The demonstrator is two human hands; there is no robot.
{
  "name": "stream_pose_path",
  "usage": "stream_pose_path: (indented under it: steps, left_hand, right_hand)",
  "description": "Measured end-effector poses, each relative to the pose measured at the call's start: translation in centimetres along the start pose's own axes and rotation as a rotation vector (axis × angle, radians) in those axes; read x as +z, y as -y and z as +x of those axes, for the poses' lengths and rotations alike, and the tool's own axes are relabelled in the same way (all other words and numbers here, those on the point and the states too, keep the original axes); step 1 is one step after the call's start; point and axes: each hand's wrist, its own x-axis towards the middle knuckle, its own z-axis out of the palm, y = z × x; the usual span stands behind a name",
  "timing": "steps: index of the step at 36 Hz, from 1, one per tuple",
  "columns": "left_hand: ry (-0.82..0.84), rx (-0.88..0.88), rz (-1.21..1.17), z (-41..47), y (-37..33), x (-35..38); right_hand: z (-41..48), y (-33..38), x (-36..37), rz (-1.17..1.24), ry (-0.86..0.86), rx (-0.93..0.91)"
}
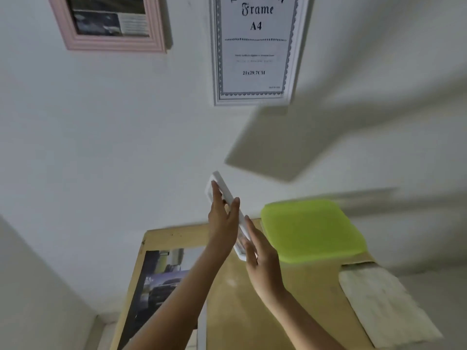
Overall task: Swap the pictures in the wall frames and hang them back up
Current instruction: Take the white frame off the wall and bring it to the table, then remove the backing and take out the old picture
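While both hands pressed flat against its two faces, a white frame [228, 198] was held edge-on above the worktop [298, 299], tilted and well below the two frames hanging on the wall. The left hand [222, 218] lay along one face with fingers straight, and the right hand [262, 261] lay against the other, lower down; neither grip was curled around an edge, so the frame was sandwiched between open palms rather than clasped.

Judging by its thin profile, the frame was probably light and stiff, with a smooth moulding that could slide out of such a flat hold. If it carried glass, it would be fragile, so taking it by two opposite edges looked safer than squeezing the faces.

On the wall, a second white frame [255, 49] showed its stock insert, reading "Frame", "A4" and "21x29.7CM"; the smaller lines were too fine to read. A pink frame [108, 24] beside it held a dark picture with a block of illegible text.

A loose car picture [161, 279] lay on the worktop at the left, with a green lid [313, 231] at the right.
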Motion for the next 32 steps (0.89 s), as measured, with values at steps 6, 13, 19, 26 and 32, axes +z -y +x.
stream_pose_path:
  steps: [6, 13, 19, 26, 32]
  left_hand:
    - [-0.081, -0.115, 0.052, -1.7, 3.8, -1.5]
    - [-0.114, -0.209, -0.139, -2.9, 7.6, -4.9]
    - [-0.071, -0.317, -0.191, -5.0, 10.8, -6.0]
    - [-0.078, -0.535, -0.221, -6.9, 15.3, -4.1]
    - [-0.058, -0.595, 0.016, -7.5, 19.5, -1.6]
  right_hand:
    - [-3.7, -0.2, 2.2, 0.039, 0.121, -0.014]
    - [-7.6, -2.4, 2.8, -0.012, 0.299, -0.015]
    - [-7.4, -7.4, 1.1, -0.044, 0.132, 0.379]
    - [-8.0, -11.9, 0.6, 0.15, 0.268, 0.838]
    - [-9.4, -13.1, -0.8, 0.045, 0.207, 0.815]
